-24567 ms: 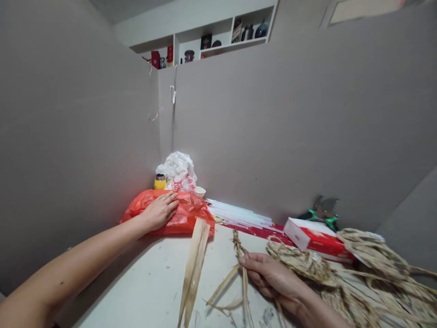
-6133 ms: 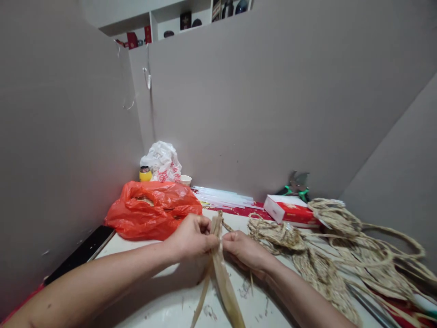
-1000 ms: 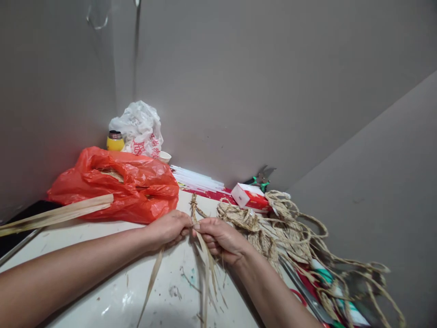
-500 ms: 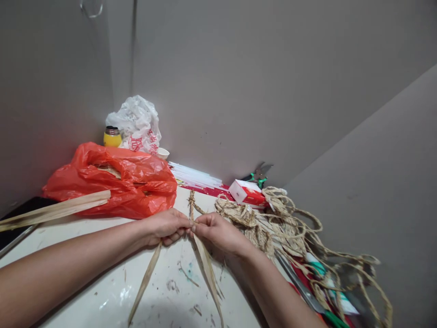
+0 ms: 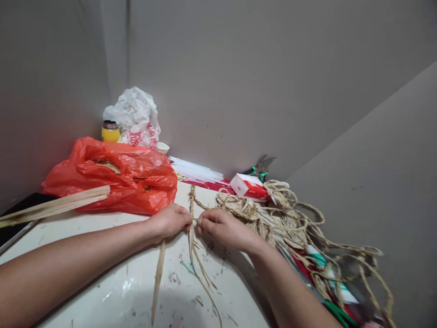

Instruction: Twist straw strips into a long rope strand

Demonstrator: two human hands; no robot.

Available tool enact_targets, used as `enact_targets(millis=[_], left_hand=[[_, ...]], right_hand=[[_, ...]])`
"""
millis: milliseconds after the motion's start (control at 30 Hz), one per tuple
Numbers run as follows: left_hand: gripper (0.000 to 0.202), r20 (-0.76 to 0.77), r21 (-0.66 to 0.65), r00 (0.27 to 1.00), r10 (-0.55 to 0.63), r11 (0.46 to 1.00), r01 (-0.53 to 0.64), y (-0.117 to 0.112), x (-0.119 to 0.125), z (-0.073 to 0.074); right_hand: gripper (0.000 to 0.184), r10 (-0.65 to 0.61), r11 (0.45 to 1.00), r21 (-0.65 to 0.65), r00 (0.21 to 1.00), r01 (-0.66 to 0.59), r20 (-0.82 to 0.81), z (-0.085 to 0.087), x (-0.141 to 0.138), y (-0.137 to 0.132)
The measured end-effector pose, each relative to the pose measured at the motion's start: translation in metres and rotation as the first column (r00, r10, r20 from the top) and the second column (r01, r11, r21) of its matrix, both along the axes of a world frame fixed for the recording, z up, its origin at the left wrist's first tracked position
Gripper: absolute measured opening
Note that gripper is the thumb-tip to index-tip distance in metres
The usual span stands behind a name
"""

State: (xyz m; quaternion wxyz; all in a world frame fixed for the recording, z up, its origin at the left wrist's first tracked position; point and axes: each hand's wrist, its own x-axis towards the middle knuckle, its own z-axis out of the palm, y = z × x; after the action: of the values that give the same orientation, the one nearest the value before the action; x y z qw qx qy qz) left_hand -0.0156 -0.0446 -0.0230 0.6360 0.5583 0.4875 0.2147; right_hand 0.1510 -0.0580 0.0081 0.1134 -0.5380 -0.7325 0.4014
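Both my hands meet at the middle of the white table. My left hand is closed in a pinch on dried straw strips that trail toward me. My right hand is closed too, pinching the same straw where it joins a thin braided straw cord that runs away from me. Loose strand ends fan out below my fingers.
A red plastic bag lies at the left, a flat leaf strip sticking out toward the left edge. Behind it: a white bag, yellow jar, small cup. Clear sticks, red-white box, green-handled cutters, straw rope pile at right. Grey walls surround.
My hands have stayed together at the braid, working the strands. The loose strips below them shifted and narrowed. The view has dropped a little and turned.
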Motion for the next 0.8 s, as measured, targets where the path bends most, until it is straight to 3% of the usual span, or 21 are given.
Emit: enact_targets(millis=[167, 233, 367, 467, 500, 567, 633, 667, 700, 733, 800], left_hand=[[0.020, 0.138, 0.003, 0.990, -0.035, 0.999, 0.035, 0.000, -0.004, 0.002], [0.020, 0.210, -0.040, 0.978, -0.019, 0.999, 0.028, -0.001, -0.005, 0.003], [0.024, 0.272, -0.109, 0.962, 0.016, 0.994, 0.015, -0.002, -0.006, 0.004], [0.023, 0.263, -0.080, 0.965, -0.017, 0.996, 0.039, -0.002, -0.007, 0.005], [0.021, 0.261, -0.085, 0.965, -0.024, 0.995, 0.048, -0.002, -0.008, 0.005], [0.014, 0.272, -0.123, 0.962, -0.035, 0.990, 0.071, -0.001, -0.010, 0.006], [0.014, 0.302, -0.163, 0.952, -0.047, 0.982, 0.100, 0.000, -0.012, 0.006], [0.015, 0.318, -0.175, 0.947, -0.052, 0.978, 0.112, 0.001, -0.014, 0.006], [0.017, 0.334, -0.187, 0.941, -0.058, 0.974, 0.126, 0.001, -0.015, 0.005], [0.018, 0.350, -0.198, 0.934, -0.064, 0.970, 0.141, 0.002, -0.016, 0.005], [0.020, 0.383, -0.220, 0.921, -0.077, 0.960, 0.172, 0.004, -0.017, 0.005]], right_hand=[[0.026, -0.155, 0.975, -0.177, 0.979, 0.130, -0.131, 0.000, -0.018, -0.011], [0.027, -0.165, 0.983, -0.095, 0.983, 0.157, -0.079, -0.003, -0.025, -0.016], [0.028, -0.137, 0.967, 0.235, 0.979, 0.099, 0.148, -0.005, -0.034, -0.027], [0.031, -0.121, 0.949, 0.315, 0.934, 0.009, 0.336, 0.001, -0.041, -0.041], [0.031, -0.080, 0.955, 0.295, 0.919, -0.041, 0.386, 0.006, -0.043, -0.046], [0.029, 0.137, 0.963, 0.165, 0.913, -0.214, 0.385, 0.022, -0.043, -0.058], [0.023, 0.428, 0.902, -0.034, 0.883, -0.430, 0.194, 0.039, -0.037, -0.065], [0.020, 0.496, 0.867, -0.101, 0.866, -0.489, 0.069, 0.047, -0.032, -0.065], [0.020, 0.486, 0.865, -0.132, 0.873, -0.485, -0.025, 0.052, -0.026, -0.063], [0.024, 0.400, 0.907, -0.113, 0.914, -0.405, -0.066, 0.054, -0.019, -0.058], [0.033, 0.063, 0.997, 0.058, 0.995, -0.059, -0.077, 0.046, -0.008, -0.043]])
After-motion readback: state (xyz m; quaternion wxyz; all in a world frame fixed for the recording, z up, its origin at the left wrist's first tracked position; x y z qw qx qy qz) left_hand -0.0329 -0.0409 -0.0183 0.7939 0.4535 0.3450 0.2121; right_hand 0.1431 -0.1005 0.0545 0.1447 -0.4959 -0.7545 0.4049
